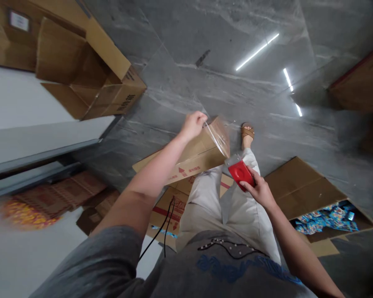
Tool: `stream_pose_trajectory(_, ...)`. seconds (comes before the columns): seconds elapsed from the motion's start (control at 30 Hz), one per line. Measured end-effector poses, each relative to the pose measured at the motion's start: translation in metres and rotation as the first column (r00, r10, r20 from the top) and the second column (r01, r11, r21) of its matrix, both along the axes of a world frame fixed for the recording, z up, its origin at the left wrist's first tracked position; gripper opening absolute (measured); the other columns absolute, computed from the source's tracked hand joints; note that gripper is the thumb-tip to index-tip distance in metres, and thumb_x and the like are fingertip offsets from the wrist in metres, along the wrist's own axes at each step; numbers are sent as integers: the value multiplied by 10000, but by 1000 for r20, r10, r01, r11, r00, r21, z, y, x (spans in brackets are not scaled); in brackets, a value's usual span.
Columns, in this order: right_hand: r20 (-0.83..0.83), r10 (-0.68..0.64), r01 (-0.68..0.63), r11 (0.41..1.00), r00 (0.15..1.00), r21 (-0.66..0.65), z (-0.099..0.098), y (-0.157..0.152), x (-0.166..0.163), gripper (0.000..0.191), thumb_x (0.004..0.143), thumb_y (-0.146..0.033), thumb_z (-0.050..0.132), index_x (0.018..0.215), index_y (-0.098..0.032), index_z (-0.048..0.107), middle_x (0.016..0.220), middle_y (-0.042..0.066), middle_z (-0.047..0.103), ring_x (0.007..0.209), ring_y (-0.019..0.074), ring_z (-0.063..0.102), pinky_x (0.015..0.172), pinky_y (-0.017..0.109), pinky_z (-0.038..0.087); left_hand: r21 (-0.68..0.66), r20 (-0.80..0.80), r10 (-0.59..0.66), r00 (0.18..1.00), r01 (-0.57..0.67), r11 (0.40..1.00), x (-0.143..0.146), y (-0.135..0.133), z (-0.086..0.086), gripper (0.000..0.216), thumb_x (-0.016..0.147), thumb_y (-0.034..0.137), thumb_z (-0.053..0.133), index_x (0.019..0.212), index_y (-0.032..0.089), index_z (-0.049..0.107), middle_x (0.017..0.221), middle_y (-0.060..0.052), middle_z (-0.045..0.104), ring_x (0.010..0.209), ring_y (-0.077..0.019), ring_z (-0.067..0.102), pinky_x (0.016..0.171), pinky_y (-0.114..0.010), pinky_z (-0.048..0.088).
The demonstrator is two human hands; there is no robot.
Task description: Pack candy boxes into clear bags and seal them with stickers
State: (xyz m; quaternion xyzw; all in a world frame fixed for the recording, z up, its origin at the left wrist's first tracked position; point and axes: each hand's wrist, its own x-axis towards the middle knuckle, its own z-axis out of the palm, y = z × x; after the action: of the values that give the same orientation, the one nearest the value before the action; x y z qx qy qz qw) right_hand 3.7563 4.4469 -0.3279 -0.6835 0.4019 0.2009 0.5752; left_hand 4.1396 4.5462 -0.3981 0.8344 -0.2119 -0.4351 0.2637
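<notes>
Grey, veined floor tiles [180, 25] spread below us, mirroring bright strips of light [257, 52]. Our left hand [195, 125] pinches one end of a clear tape [216, 138], while our right hand [262, 191] grips a red dispenser [240, 174]; holding them apart probably keeps the strip taut across the end of the carton [199, 150]. That carton lies close in front of our legs [205, 194], presumably for easy reach. To our left sits an open box [108, 99]; to our right, another box [301, 186] holds blue packets [332, 219].
</notes>
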Motion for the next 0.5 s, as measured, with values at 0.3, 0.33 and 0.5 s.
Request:
stream_pose_trajectory(0.3, -185, -4, 1, 1000, 983, -15, -15, 26, -39, 810, 924, -649, 678, 1611, -254, 517, 1328, 109, 792, 1156, 326, 777, 1021, 466, 618, 114, 345, -271, 899, 246, 962, -5, -4, -62, 208, 1011, 288, 569, 942, 243, 760, 1075, -99, 778, 1145, -285, 600, 1131, -490, 445)
stream_pose_trajectory(0.33, -199, -6, 4, 1000, 980, -13, -16, 28, -42, 807, 923, -646, 679, 1607, -249, 523, 1312, 109, 798, 1132, 324, 786, 1010, 460, 621, 126, 366, -280, 888, 251, 960, -7, -4, -68, 219, 1016, 292, 561, 944, 247, 763, 1079, -101, 780, 1150, -290, 598, 1117, -491, 454)
stream_pose_trajectory(0.5, -312, 8, -12, 1000, 950, -9, -20, 35, -64, 792, 932, -623, 665, 1612, -244, 520, 1333, 107, 791, 1101, 324, 800, 1000, 463, 624, 180, 368, -291, 883, 239, 954, -1, -3, -88, 232, 1023, 257, 539, 955, 249, 761, 1135, -90, 786, 1155, -283, 610, 1121, -482, 446)
